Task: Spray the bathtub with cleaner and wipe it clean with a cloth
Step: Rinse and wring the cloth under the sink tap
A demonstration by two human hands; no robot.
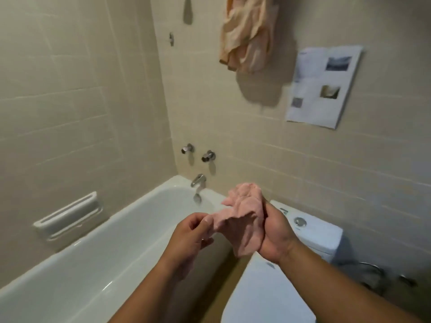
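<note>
A pink cloth [242, 213] hangs bunched in the air above the near rim of the white bathtub [98, 264]. My right hand [275, 236] grips the cloth's right side, fingers wrapped around its folds. My left hand [193, 234] pinches the cloth's left edge between thumb and fingers. The tub runs from the lower left to the far wall, where a chrome spout [198, 180] sticks out over it. No spray bottle is in view.
Two chrome tap handles [198, 152] sit on the tiled wall above the spout. A white soap holder [70, 214] is set into the left wall. A white toilet [310, 234] stands right of the tub. A peach garment [249, 33] and a paper sheet [324, 87] hang on the back wall.
</note>
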